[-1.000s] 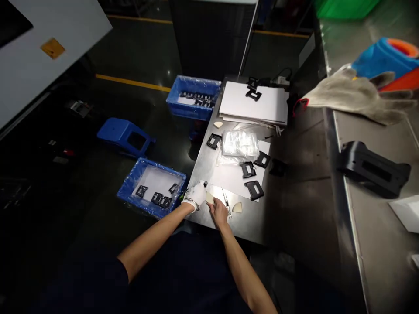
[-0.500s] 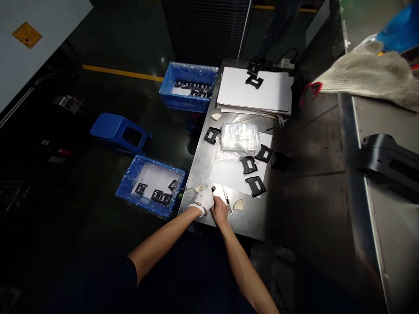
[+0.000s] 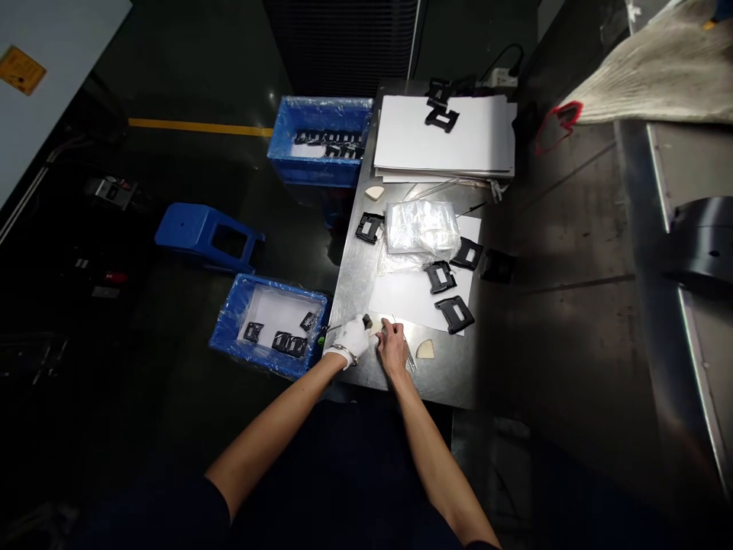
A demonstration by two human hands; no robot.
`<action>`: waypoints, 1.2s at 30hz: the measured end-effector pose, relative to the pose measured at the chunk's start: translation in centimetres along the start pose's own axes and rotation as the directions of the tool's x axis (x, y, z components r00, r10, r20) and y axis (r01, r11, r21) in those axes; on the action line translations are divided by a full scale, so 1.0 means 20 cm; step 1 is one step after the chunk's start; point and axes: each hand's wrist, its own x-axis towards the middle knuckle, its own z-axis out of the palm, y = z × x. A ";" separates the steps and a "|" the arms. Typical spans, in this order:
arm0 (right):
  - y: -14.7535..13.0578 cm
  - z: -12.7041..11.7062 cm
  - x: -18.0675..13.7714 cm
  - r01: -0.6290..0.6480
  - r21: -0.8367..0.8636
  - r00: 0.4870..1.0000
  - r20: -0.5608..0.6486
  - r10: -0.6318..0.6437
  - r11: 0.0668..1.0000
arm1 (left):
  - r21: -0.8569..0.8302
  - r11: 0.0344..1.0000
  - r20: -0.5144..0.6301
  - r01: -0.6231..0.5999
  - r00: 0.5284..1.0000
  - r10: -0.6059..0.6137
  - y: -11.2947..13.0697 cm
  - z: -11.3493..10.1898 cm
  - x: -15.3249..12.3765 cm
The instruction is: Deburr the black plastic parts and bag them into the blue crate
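While our gloved left hand [image 3: 351, 341] gripped a small black part [image 3: 366, 320] and right hand [image 3: 392, 349] pinched the beige wedge [image 3: 376, 327] at the bench [image 3: 450, 376] edge, we risked dropping either off it.

Workshop bay, as it stood:

- Floor [image 3: 188, 69]: dark, glossy, catching small glints; one yellow line [image 3: 200, 127] painted across it.
- Light: dim all round, brightest over the steel table [image 3: 452, 374].
- Grey machine panel [image 3: 62, 84], far left, bearing a yellow label [image 3: 21, 69].
- Dark ribbed cabinet [image 3: 343, 38] behind the table's far end.
- Power strip [image 3: 502, 76] with a black cable, at the table's far edge.
- Blue plastic stool [image 3: 209, 235], tipped over on the floor.
- Two blue crates lined with clear film: one [image 3: 229, 325] beside the table's near corner, one [image 3: 321, 107] beside its far corner.
- Second steel bench [image 3: 704, 382] to the right, carrying a knitted work glove [image 3: 647, 76] and a black moulded housing [image 3: 704, 244].
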 end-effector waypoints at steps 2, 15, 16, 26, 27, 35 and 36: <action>0.00 0.01 -0.04 -0.005 0.022 1.000 -0.024 0.005 1.000 | -0.014 1.000 -0.008 0.009 1.000 -0.009 -0.03 0.02 0.02; -0.22 0.13 -0.12 -0.093 0.008 0.994 -0.049 0.093 0.996 | 0.086 0.990 -0.045 -0.115 0.992 0.119 -0.07 0.02 0.09; -0.22 0.15 -0.13 -0.097 0.009 0.994 -0.053 0.097 0.995 | 0.104 0.986 -0.040 -0.133 0.990 0.138 -0.06 0.03 0.08; -0.11 0.21 -0.15 -0.082 -0.023 0.996 -0.045 0.081 0.996 | 0.176 0.950 -0.004 -0.257 0.965 0.262 0.04 0.00 0.08; -0.11 0.21 -0.15 -0.070 -0.033 0.996 -0.054 0.068 0.997 | 0.180 0.951 -0.001 -0.251 0.967 0.255 0.04 0.00 0.07; -0.10 0.22 -0.16 -0.035 -0.103 0.995 -0.100 0.025 0.994 | 0.197 0.951 0.005 -0.239 0.970 0.243 0.03 -0.02 0.04; -0.10 0.22 -0.16 -0.026 -0.108 0.995 -0.097 0.016 0.994 | 0.196 0.953 0.004 -0.233 0.972 0.237 0.04 -0.02 0.04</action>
